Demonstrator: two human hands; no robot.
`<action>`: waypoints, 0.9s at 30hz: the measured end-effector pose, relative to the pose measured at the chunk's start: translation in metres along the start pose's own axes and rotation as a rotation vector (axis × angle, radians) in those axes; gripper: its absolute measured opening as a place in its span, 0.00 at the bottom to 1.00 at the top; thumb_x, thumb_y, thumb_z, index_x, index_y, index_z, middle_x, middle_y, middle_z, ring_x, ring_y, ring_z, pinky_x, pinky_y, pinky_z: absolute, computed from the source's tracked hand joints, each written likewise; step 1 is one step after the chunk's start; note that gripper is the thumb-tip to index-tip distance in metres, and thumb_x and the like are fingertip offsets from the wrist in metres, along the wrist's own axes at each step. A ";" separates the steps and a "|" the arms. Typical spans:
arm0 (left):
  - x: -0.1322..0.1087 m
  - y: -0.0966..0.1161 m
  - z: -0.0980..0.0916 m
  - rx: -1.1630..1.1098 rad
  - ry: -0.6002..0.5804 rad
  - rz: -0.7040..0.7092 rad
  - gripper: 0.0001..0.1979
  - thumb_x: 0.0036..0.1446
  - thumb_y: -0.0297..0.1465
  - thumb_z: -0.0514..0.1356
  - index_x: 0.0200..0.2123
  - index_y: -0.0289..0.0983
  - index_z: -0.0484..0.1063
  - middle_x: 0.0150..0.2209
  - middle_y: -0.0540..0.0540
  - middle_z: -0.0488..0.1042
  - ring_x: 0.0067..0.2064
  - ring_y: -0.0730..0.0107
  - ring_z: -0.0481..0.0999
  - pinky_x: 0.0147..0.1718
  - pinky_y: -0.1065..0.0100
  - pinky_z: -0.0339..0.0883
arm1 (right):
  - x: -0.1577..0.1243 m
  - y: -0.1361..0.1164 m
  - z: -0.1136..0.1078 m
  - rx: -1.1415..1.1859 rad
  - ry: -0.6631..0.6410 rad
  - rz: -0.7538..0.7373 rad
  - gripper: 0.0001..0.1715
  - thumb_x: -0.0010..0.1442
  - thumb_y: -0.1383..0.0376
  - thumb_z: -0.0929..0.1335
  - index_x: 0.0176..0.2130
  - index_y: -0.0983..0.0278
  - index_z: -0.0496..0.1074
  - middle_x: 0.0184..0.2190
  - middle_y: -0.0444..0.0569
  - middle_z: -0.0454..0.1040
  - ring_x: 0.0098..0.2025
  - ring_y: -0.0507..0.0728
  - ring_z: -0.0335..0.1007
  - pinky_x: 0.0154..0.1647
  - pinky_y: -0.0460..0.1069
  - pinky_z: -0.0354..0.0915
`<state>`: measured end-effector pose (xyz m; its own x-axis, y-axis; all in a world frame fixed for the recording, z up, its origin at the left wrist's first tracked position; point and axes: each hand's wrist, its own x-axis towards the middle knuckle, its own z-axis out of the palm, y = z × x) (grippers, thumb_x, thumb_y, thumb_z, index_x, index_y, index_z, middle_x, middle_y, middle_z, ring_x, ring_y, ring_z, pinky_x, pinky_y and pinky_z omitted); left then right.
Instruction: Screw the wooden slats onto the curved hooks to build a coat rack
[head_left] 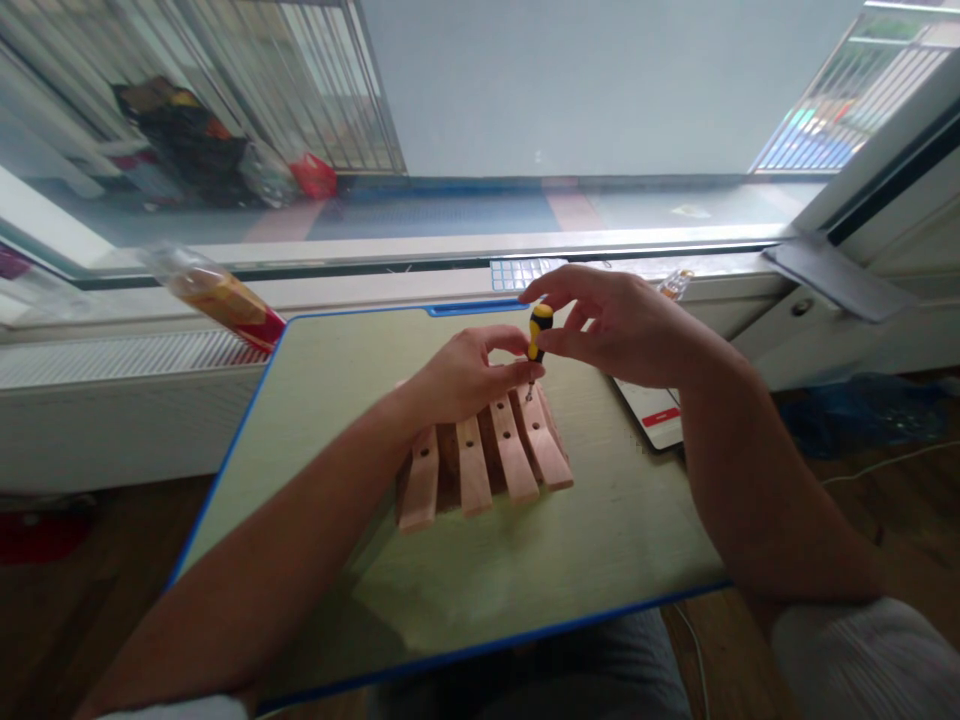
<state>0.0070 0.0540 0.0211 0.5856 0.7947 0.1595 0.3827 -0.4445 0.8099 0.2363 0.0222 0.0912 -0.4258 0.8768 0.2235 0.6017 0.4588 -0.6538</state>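
A slatted wooden rack [487,460] of several pale slats with screw holes lies on the green table [525,570]. My left hand [457,375] rests on the far end of the slats, fingers curled and pinched near the screwdriver's tip. My right hand [615,325] is closed round the yellow-and-black handle of a small screwdriver [538,335], which stands upright with its tip on the rightmost slat's far end. Whether a screw sits under the tip is too small to tell.
The table has a blue edge and stands against a window sill. A plastic-wrapped packet [214,295] lies on the sill at the left. A white card with a red mark [656,412] lies right of the rack. A small bottle [675,284] is behind my right hand.
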 end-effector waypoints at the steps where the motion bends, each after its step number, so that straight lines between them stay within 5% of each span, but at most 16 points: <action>1: 0.000 -0.001 0.000 -0.005 -0.001 0.005 0.19 0.65 0.46 0.68 0.48 0.37 0.84 0.47 0.45 0.85 0.49 0.59 0.82 0.51 0.62 0.73 | -0.001 0.001 -0.002 0.022 -0.016 -0.016 0.24 0.64 0.58 0.74 0.58 0.60 0.80 0.50 0.50 0.84 0.36 0.54 0.78 0.35 0.51 0.69; 7: 0.001 -0.003 0.001 -0.062 -0.028 0.034 0.19 0.65 0.46 0.68 0.49 0.38 0.83 0.48 0.44 0.85 0.50 0.58 0.82 0.50 0.61 0.74 | -0.001 -0.002 0.000 -0.066 -0.004 -0.084 0.18 0.63 0.64 0.73 0.52 0.64 0.80 0.42 0.48 0.84 0.36 0.54 0.78 0.34 0.51 0.70; 15: -0.001 -0.002 0.000 -0.064 -0.020 0.021 0.19 0.62 0.43 0.70 0.51 0.37 0.83 0.50 0.42 0.84 0.53 0.55 0.82 0.48 0.60 0.75 | -0.001 -0.009 0.005 -0.229 0.062 -0.079 0.12 0.63 0.59 0.74 0.43 0.64 0.77 0.33 0.47 0.80 0.34 0.55 0.75 0.36 0.52 0.65; 27: 0.001 -0.002 0.002 -0.120 0.017 0.101 0.17 0.63 0.44 0.70 0.45 0.36 0.82 0.44 0.44 0.84 0.49 0.59 0.82 0.50 0.61 0.75 | 0.002 -0.007 0.014 -0.202 0.124 -0.048 0.17 0.60 0.57 0.77 0.36 0.60 0.68 0.30 0.44 0.76 0.31 0.53 0.69 0.31 0.52 0.59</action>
<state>0.0079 0.0548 0.0187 0.6040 0.7558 0.2529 0.2330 -0.4710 0.8508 0.2216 0.0181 0.0861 -0.3784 0.8588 0.3454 0.7110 0.5086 -0.4856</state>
